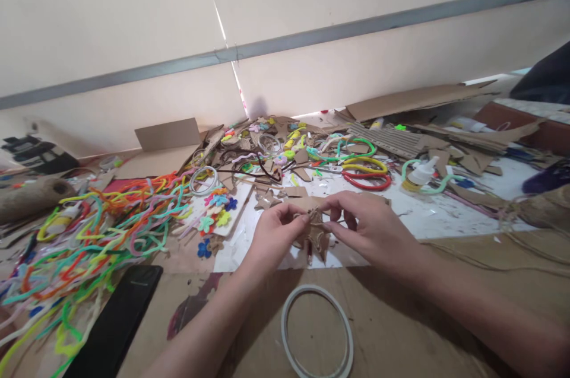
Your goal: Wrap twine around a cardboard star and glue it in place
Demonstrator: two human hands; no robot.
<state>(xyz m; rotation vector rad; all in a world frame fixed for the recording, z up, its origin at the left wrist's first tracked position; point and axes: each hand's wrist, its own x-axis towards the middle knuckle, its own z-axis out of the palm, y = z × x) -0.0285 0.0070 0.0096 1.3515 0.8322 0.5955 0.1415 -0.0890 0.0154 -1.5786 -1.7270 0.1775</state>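
A small brown cardboard star (316, 238) with twine wound around it is held up over the white sheet in the middle of the view. My left hand (276, 234) pinches it at its left side between thumb and fingers. At the star's right, my right hand (363, 221) has thumb and forefinger closed on a short end of twine (342, 222). Another cardboard star (266, 199) lies just beyond my left hand. Below both hands a white ring (285, 330) lies flat on the cardboard. The star's upper part is partly covered by my fingers.
Tangled coloured pipe cleaners (111, 229) and a black phone (118, 318) lie at the left. Felt flowers (218, 209) sit near my left hand. Cardboard scraps (385, 139) are heaped behind. A glue bottle (421, 175) and a twine roll (545, 209) are at the right.
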